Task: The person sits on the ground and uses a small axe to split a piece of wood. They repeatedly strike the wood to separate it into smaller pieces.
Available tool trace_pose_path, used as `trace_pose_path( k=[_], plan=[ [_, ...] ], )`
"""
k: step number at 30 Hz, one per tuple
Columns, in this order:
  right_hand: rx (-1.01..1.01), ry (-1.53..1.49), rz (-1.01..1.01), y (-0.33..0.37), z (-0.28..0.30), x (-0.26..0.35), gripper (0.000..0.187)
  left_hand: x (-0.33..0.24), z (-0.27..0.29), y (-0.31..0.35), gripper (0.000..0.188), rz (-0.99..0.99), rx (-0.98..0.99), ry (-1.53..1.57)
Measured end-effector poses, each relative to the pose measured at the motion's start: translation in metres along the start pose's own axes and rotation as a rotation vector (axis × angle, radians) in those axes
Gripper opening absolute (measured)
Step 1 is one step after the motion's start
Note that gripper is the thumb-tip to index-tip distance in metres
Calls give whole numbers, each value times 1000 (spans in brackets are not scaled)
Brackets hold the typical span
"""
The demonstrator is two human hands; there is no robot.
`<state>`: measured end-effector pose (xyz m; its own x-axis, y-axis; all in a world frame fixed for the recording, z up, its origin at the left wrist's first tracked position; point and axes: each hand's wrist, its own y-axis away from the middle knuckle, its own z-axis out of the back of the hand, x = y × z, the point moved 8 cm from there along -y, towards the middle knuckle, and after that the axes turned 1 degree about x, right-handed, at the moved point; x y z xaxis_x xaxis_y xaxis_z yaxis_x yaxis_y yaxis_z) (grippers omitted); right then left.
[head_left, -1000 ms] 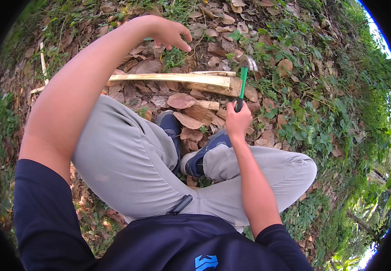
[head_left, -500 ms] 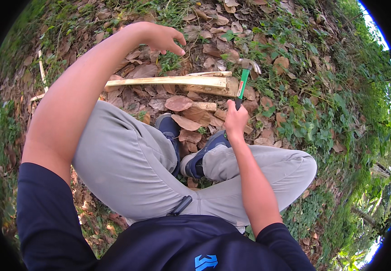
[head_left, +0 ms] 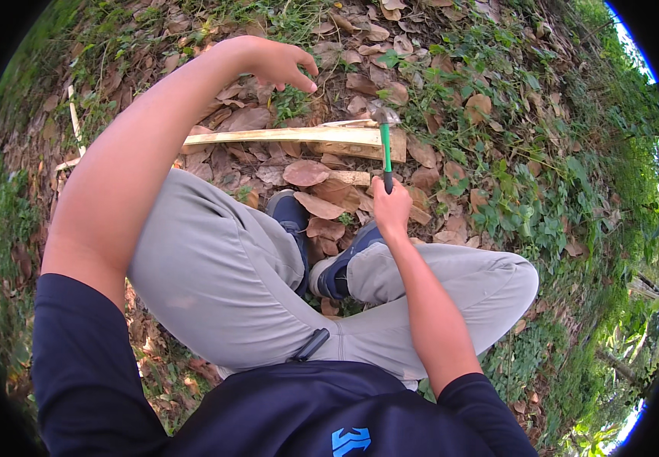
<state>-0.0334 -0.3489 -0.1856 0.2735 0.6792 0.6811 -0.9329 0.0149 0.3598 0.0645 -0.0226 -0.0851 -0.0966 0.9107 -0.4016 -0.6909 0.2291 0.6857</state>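
My right hand is closed round the black grip of a claw hammer with a green handle. The hammer's metal head lies over the right end of the wood pieces, close to the tip of a thin pale one; I cannot tell whether it touches. A long pale wooden strip runs leftward from there across a thicker wood block, passing behind my left forearm. Held above the ground beyond the strip, my left hand has its thumb and fingers apart, with nothing in it.
A short wood piece lies near my shoes, among dry brown leaves. Green plants spread to the right. Farther left, another thin pale stick stands out beside my left arm.
The hammer and my right hand have moved left, bringing the head from right of the wood to over its right end. My left hand stays almost where it was.
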Motion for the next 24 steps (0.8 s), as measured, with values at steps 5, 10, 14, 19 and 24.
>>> trace_pose_path(
  k=[5, 10, 14, 19, 24],
  plan=[
    [-75, -91, 50, 1, 14, 15, 38, 2, -3, 5, 70, 10, -7, 12],
    [9, 58, -282, -12, -12, -67, 41, -4, 2, -1, 73, 1, -34, -26],
    [37, -23, -379, -9, -20, -74, 40, -1, 1, -1, 73, 1, -35, -14],
    [-197, -210, -50, -7, 12, -7, 40, 8, -2, -4, 73, 12, -23, -3],
    [-166, 1, -122, -9, 15, -22, 42, 9, -3, -6, 74, -1, -13, 11]
  ],
)
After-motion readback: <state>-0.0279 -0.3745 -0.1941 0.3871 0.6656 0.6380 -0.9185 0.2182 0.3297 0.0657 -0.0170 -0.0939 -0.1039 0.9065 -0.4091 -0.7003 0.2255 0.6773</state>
